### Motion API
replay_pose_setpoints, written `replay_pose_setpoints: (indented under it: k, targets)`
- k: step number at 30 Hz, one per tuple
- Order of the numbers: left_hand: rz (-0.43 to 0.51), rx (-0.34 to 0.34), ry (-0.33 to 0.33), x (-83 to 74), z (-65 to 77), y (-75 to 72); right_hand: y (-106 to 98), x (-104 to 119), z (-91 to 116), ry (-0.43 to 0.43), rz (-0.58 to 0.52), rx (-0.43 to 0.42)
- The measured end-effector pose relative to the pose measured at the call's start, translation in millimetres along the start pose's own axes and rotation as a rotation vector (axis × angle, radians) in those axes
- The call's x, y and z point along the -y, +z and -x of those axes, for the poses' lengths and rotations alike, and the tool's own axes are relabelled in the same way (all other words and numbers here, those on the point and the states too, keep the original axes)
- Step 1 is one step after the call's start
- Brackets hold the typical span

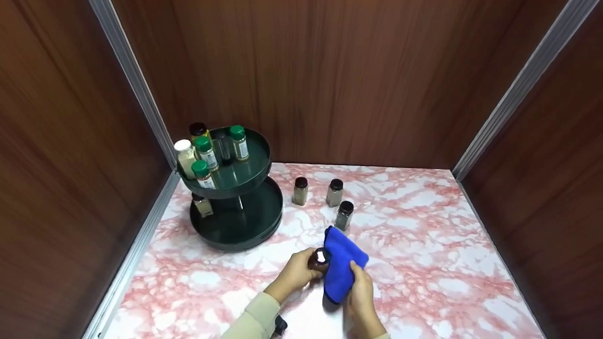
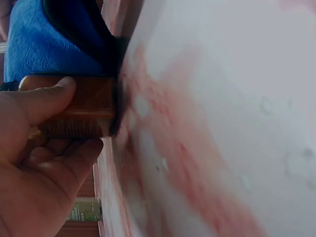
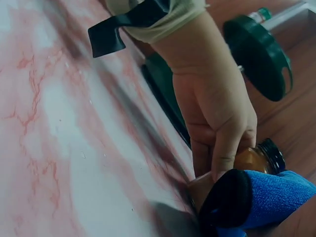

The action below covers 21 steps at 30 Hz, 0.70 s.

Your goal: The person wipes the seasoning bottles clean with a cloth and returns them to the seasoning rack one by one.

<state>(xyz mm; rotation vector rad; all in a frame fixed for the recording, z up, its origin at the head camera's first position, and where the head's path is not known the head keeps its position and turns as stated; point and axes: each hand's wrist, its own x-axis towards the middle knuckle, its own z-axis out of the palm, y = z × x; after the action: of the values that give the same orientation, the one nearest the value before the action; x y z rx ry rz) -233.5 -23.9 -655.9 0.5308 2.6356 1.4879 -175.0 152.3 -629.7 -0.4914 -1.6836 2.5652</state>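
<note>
My left hand (image 1: pixel 296 270) grips a square spice jar (image 2: pixel 86 106) of orange-brown contents with a dark cap, thumb on one face and fingers on the other. The jar is upright close to the tabletop in the left wrist view. In my right hand (image 1: pixel 362 288) is a folded blue cloth (image 1: pixel 340 268) with black edging, pinched under the thumb. The cloth lies against the side of the jar, hiding part of it. Just beyond the cloth stands a black-capped jar (image 1: pixel 344 216) with dark contents.
Two more black-capped jars, one jar (image 1: pixel 300 193) and another jar (image 1: pixel 335 195), stand farther back. At left is a dark green two-tier round rack (image 1: pixel 254 221), with several green-, white- and dark-capped bottles on top and a jar (image 1: pixel 203 207) below. Wood panels enclose the marbled table (image 1: pixel 433 235).
</note>
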Motion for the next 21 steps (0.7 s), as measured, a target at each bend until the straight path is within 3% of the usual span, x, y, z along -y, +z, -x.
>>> replay_pose_setpoints:
  k: [3, 9, 21]
  targets:
    - [0.024, 0.007, -0.009, -0.6, -0.1, -1.4, -3, 2, -1, 0.015, -0.060, 0.013]
    - [-0.012, -0.009, -0.011, -7.4, 4.1, -0.4, -4, 5, -2, 0.005, -0.096, 0.012]
    - [-0.214, -0.348, -0.124, -29.9, 8.6, 19.8, -6, 13, -2, -0.026, -0.153, 0.035]
